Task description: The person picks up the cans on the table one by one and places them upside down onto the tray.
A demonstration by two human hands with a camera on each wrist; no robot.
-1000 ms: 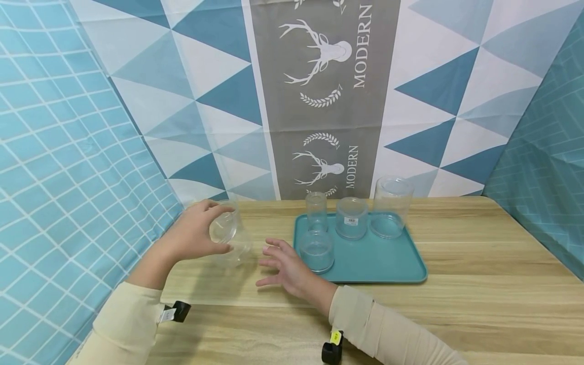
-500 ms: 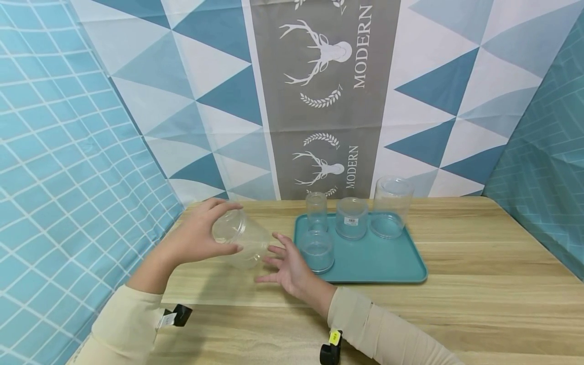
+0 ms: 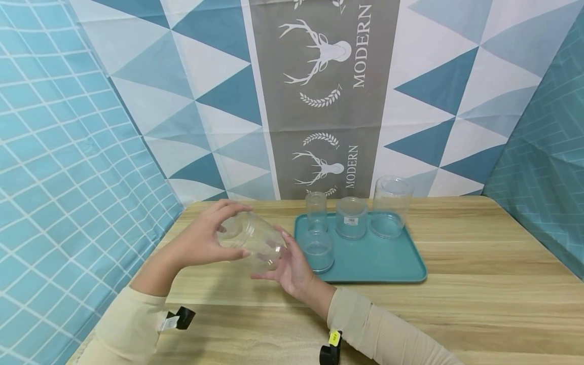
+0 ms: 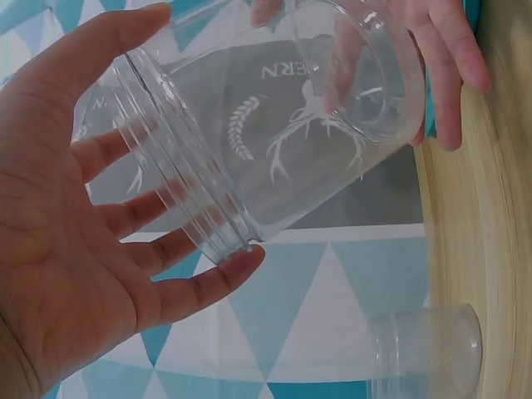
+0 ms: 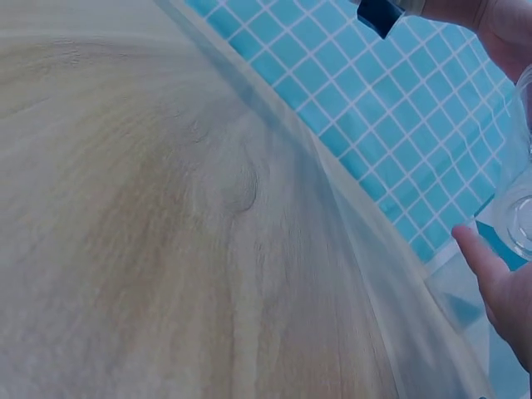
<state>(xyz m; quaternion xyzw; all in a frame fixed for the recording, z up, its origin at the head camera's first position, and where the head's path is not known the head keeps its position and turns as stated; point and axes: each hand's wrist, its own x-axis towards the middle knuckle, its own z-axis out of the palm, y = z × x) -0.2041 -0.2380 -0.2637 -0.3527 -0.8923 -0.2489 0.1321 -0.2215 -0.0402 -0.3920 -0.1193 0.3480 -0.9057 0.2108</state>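
My left hand [image 3: 198,238] grips a clear jar [image 3: 261,234] around its ridged end, thumb on one side and fingers on the other. The jar lies tilted in the air, its flat base pointing to my right hand [image 3: 295,268]. Around that base the right hand's fingers are spread; some show through the clear wall in the left wrist view, and whether they touch it I cannot tell. In the right wrist view only the right thumb side and part of the jar [image 5: 519,212] show. A second clear jar [image 4: 428,353] stands on the table, hidden in the head view.
A teal tray [image 3: 378,263] lies right of my hands on the wooden table [image 3: 479,284]. On it stand a slim clear jar [image 3: 316,208], a low clear jar [image 3: 317,251], a labelled jar [image 3: 351,210] and a tall jar [image 3: 393,203]. Patterned cloth walls enclose the table.
My left hand has moved slightly right, tipping the jar so its base swings rightward and up to my right hand. The right hand's fingers have come round toward the base.
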